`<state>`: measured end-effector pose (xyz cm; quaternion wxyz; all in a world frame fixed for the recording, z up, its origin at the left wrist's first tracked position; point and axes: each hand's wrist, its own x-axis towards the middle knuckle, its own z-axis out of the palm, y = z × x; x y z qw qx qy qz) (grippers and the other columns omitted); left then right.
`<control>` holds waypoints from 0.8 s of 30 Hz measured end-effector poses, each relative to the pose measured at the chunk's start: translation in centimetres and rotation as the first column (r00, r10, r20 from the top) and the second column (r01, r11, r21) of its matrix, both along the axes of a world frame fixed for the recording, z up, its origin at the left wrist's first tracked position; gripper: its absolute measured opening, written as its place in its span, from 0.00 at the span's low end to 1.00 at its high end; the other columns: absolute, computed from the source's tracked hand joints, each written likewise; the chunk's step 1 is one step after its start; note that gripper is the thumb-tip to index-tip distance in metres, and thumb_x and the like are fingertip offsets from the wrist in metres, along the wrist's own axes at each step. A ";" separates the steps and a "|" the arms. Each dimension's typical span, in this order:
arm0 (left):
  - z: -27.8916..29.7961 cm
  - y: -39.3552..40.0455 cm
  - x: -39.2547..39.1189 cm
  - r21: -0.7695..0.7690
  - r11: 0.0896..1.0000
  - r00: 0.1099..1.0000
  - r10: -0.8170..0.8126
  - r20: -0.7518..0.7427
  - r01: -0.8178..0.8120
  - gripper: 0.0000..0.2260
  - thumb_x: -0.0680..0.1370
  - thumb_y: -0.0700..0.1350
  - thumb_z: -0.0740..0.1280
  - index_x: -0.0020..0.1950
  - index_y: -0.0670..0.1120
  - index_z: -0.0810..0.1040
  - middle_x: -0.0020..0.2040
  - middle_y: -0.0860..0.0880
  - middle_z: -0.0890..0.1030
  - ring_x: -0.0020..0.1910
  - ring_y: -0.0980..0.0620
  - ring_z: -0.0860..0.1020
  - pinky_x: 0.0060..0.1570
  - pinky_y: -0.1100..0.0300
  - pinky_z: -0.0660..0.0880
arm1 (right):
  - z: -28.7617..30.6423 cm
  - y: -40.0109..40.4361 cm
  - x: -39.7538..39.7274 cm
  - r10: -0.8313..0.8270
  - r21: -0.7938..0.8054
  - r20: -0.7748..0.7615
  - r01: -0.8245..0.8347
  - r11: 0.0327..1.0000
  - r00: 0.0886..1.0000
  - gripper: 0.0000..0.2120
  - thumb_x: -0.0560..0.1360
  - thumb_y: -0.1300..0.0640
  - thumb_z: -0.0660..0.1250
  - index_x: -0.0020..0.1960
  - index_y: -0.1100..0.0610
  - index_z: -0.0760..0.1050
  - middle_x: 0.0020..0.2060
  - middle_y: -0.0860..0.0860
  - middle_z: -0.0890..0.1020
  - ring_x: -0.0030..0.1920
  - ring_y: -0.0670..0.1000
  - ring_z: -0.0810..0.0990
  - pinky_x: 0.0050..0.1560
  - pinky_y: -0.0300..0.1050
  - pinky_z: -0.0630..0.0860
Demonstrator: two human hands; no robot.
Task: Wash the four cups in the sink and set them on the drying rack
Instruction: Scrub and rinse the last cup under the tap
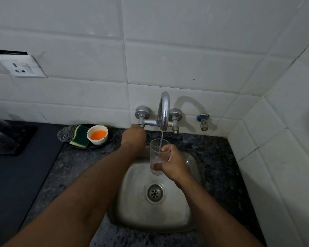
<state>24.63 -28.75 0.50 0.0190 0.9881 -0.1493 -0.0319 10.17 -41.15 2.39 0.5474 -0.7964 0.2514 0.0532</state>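
the landmark here is the faucet (163, 113), fixed to the tiled wall above the steel sink (132, 207). a thin stream of water (161, 138) falls from its spout straight into a clear glass cup (157, 157), which is held upright just below the spout and above the back part of the sink basin.

the right hand (171, 164) grips the cup from the side away from the faucet's left valve, fingers curled round the glass wall, with one fingertip hooked over the rim (the lower part of the cup shows through between the fingers). the left hand (134, 136) is just to the left of the cup, reaching up to the faucet's left valve handle (141, 124); its fingers are turned away from the camera, so i cannot tell whether they are closed round the handle or only touching it. the two hands are near each other but apart, the cup lying between them and held only by the right one.

left of the faucet, on the dark speckled counter (75, 168), a green and yellow sponge (79, 136) lies touching a small white bowl of orange liquid (97, 134). the drain (154, 193) sits below the faucet in the basin's middle.
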 end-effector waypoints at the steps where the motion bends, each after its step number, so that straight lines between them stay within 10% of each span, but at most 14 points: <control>1: -0.1 0.0 0.1 0.023 1.000 1.000 -0.005 0.011 0.005 0.16 0.84 0.40 0.61 0.69 0.32 0.71 0.57 0.37 0.84 0.52 0.39 0.85 0.49 0.49 0.80 | 0.0 -0.1 -0.1 -0.003 0.000 -0.006 0.003 1.000 1.000 0.33 0.62 0.62 0.85 0.59 0.49 0.71 0.54 0.48 0.83 0.53 0.49 0.82 0.55 0.55 0.83; 24: -0.2 0.6 0.6 -0.032 0.994 0.994 -0.106 -0.027 0.106 0.29 0.85 0.35 0.58 0.79 0.24 0.47 0.62 0.34 0.82 0.57 0.39 0.84 0.53 0.48 0.80 | 0.8 2.4 1.1 -0.124 -0.016 0.073 0.125 0.992 0.990 0.30 0.64 0.63 0.84 0.59 0.51 0.73 0.52 0.48 0.85 0.51 0.47 0.84 0.50 0.48 0.82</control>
